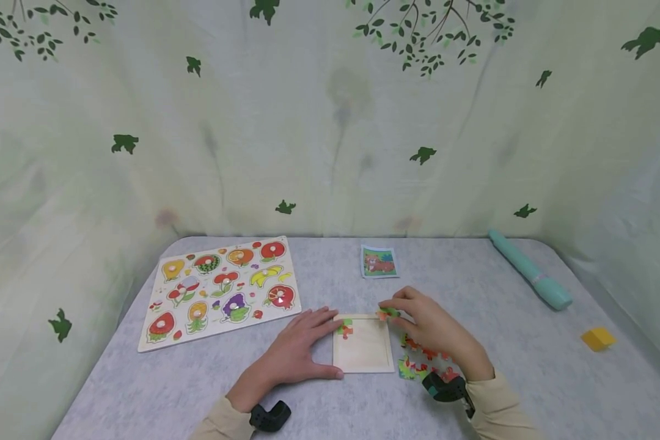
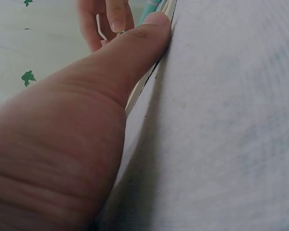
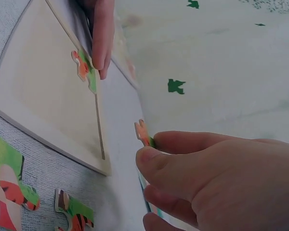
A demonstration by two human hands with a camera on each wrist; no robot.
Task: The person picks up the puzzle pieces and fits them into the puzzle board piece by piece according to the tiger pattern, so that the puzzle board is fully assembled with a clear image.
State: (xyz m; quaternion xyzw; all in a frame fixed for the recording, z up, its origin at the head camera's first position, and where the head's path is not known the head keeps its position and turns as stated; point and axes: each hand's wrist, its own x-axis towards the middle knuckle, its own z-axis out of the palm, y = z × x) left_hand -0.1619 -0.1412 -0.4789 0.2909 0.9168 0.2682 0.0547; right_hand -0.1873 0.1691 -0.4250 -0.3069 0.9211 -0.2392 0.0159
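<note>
Beside a fruit board (image 1: 206, 293), touches, with the relaxed, outstretched left hand (image 1: 299, 349), the left side of a wooden tray (image 1: 365, 351) bearing one puzzle piece (image 1: 344, 328) in its upper-left corner. Near the upper-right corner, pinches a second piece (image 1: 387, 313) in the right hand (image 1: 429, 321), beside loose pieces (image 1: 406, 368) right of the tray.

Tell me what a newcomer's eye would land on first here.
Probably the bright fruit board, lying at the left of the table in the head view. Next, the mostly bare wooden frame, front and centre, with one puzzle piece in its upper left corner. Then the right hand, its fingers pinching another piece near the frame's upper right corner.
</note>
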